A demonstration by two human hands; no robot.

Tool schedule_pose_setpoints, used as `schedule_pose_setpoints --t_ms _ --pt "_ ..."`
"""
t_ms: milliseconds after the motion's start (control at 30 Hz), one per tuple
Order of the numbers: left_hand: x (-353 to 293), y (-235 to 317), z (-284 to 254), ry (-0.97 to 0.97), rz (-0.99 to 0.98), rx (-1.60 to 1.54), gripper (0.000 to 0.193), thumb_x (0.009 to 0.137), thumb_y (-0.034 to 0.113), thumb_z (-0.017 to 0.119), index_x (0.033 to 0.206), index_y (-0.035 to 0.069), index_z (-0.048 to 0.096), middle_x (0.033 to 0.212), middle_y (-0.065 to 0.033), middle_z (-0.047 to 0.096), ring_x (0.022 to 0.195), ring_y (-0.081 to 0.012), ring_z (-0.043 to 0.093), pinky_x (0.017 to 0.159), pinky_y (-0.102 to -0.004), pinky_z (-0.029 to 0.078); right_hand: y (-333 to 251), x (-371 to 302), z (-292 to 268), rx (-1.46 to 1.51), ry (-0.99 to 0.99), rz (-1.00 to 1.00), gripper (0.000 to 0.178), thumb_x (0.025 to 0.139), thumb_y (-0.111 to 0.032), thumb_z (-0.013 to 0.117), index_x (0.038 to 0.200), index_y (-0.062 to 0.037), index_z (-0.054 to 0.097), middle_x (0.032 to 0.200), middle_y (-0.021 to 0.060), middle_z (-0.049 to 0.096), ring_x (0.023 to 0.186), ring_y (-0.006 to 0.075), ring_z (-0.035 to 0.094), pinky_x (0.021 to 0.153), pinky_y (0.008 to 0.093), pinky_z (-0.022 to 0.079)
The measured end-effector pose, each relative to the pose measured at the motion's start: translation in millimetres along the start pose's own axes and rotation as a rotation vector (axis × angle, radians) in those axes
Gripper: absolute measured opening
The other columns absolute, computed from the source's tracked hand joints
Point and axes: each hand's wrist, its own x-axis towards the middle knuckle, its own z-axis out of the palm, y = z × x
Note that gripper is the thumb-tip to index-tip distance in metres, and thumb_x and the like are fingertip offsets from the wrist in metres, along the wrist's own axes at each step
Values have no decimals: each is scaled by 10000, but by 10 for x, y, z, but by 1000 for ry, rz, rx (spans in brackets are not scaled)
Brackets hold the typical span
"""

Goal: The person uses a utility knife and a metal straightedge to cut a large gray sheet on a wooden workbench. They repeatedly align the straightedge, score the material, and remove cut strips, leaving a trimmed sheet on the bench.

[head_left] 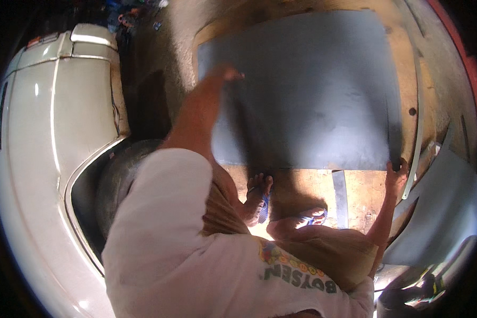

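A large grey metal sheet (312,85) lies flat on a brown plywood board (302,185) in front of me. My left hand (225,74) reaches out and rests on the sheet's far left part, fingers spread on its surface. My right hand (396,174) grips the sheet's near right corner. My feet in blue sandals (263,204) stand on the board just below the sheet's near edge.
A white vehicle body (47,122) with an open wheel arch and a dark tyre (114,180) fills the left side. A narrow metal strip (339,191) lies on the board. Another grey sheet (445,206) lies at the right. A thin curved strip (418,122) runs beside the big sheet.
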Motion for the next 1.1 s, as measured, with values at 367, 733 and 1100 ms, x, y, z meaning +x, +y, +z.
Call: schedule_pose_setpoints --t_ms 367,733,1100 --pt "-659 -1358 1752 365 -416 -742 925 995 656 508 1555 -64 349 1560 -273 452 1417 -404 485 1147 -510 419 44 13 -111 -108 -164 18 529 851 -289 796 1244 12 611 1177 243 646 1092 438 630 961 510 501" --pt "-242 -2052 3198 893 -592 -124 354 896 387 748 1010 53 736 995 -167 750 854 -343 735 684 -501 574 81 18 27 22 -106 91 532 803 -213 840 1238 9 627 1161 219 663 1083 388 650 964 466 513" --pt "-205 -1931 1583 1202 -419 -798 218 893 171 732 1049 38 659 955 -173 732 875 -337 711 788 -476 549 -287 306 103 -118 5 -3 613 785 -285 833 1282 -30 580 1204 217 644 1072 421 663 925 495 534"
